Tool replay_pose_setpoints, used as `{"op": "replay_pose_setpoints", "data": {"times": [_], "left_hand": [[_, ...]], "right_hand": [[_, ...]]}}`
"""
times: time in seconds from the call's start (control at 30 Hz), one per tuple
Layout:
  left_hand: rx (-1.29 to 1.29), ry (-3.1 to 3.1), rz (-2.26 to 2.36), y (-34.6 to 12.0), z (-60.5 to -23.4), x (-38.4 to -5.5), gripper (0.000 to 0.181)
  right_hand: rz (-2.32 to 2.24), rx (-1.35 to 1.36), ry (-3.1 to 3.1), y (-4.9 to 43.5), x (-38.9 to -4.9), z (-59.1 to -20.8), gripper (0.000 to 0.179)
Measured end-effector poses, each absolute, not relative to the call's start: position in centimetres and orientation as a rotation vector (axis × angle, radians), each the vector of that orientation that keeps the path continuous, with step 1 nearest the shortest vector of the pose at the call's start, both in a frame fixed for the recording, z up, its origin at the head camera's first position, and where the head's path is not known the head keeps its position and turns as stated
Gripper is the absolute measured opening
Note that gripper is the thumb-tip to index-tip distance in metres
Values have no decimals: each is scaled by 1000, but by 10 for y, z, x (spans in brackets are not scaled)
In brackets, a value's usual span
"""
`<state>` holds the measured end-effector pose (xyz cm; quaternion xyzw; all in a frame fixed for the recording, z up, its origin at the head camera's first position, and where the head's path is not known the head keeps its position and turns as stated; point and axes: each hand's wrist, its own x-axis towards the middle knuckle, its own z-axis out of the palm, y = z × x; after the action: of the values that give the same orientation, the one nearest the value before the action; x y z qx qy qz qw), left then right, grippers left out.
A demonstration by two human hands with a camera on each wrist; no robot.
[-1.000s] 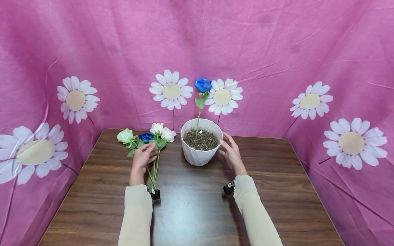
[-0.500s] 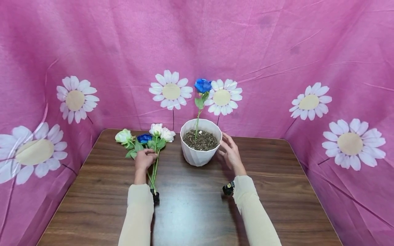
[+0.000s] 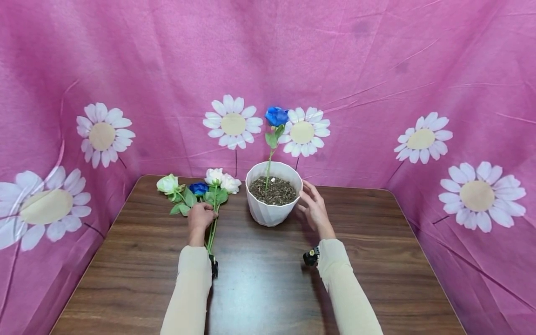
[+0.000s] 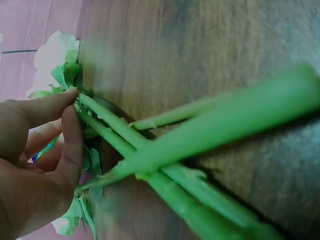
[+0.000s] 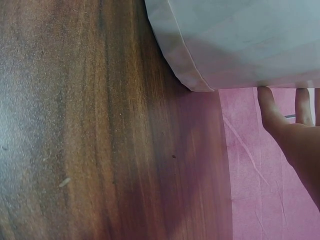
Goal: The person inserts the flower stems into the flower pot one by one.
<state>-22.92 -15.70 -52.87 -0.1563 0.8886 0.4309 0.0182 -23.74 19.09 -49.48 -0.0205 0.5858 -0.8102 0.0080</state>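
Note:
On the left of the table in the head view lie several artificial roses: two white roses [image 3: 222, 180], a blue rose [image 3: 198, 188] and a greenish-white rose [image 3: 168, 184]. My left hand [image 3: 201, 217] pinches a white rose's stem below its bloom. In the left wrist view, thumb and forefinger meet on it, and the green stems [image 4: 165, 170] cross beyond. A white faceted pot [image 3: 270, 215] of dark soil [image 3: 276, 193] stands mid-table, with one blue rose [image 3: 276, 116] upright in it. Fingertips of my right hand [image 3: 316, 211] rest against the pot's right side, fairly straight.
The brown wooden table [image 3: 259, 288] runs back to a pink cloth [image 3: 356, 60] printed with large daisies, which hangs round three sides. Small black wrist cameras [image 3: 311, 257] hang by the cuffs.
My left hand has come down and slightly right among the stems, its fingers closing on a white rose's stem. The white blooms have shifted a little. The right hand and pot have stayed put.

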Motion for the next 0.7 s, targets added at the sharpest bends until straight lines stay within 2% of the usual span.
{"op": "replay_pose_setpoints", "data": {"times": [0.27, 0.7], "left_hand": [[-468, 2711, 1341, -159, -526, -233, 28], [-521, 2325, 1881, -168, -502, -231, 38]], "right_hand": [[-2516, -62, 1838, 193, -239, -495, 51], [-2513, -59, 1851, 192, -239, -496, 51]]}}
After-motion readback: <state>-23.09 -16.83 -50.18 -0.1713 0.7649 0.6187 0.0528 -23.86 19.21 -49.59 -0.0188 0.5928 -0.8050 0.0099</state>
